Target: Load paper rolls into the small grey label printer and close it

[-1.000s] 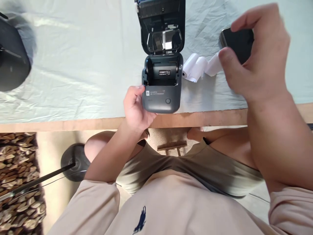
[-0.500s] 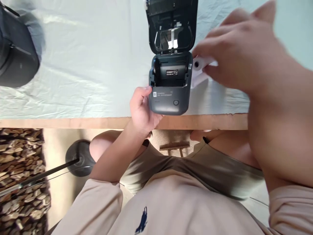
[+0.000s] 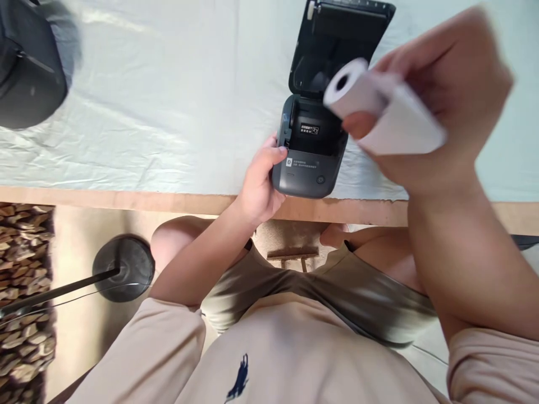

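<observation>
I look down on a table (image 3: 366,210) edged in bare wood, its wrinkled pale cloth (image 3: 168,129) catching glare at upper left. Below, I see beige floor (image 3: 76,247), a slanting pole (image 3: 63,292) on a round black base (image 3: 137,266), and a firewood-like patch (image 3: 25,348).

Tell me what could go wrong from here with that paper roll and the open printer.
The loose tail of the paper roll lies across the right hand, so it might crease or unwind.
In this view the roll overlaps the open lid of the portable printer; if they really are that close, a bump could jolt it.
The left hand holds the printer by one side near the table edge; a slip might drop it.
</observation>
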